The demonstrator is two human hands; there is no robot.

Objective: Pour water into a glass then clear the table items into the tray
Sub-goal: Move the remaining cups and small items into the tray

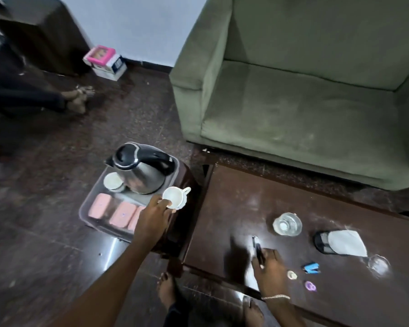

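- Head camera view, looking down on a dark wooden table in front of a green armchair.
- To the left of the table, a clear plastic tray rests on a dark stool or stand beside it.
- Inside the tray: a steel kettle with a black lid at the far end, a small white cup touching its left side, and pink rectangular blocks along the near end.
- The person's left hand reaches over the tray's right edge, fingers closed on the rim of a white teacup, its handle pointing right. Whether the teacup touches the tray is unclear.
- The right hand is on the table's near side, fingers curled around a slim dark object; what it is cannot be told. A thin bracelet circles the wrist.
- A clear drinking glass stands upright on the table, beyond the right hand.
- Right of the glass lies a black mesh holder on its side with a white cloth or paper spilling from it.
- Near the right hand sit small items: a pale ring-shaped piece, a blue object and a purple one. A second clear glass piece is at the far right.
- Bare feet show at the bottom edge.
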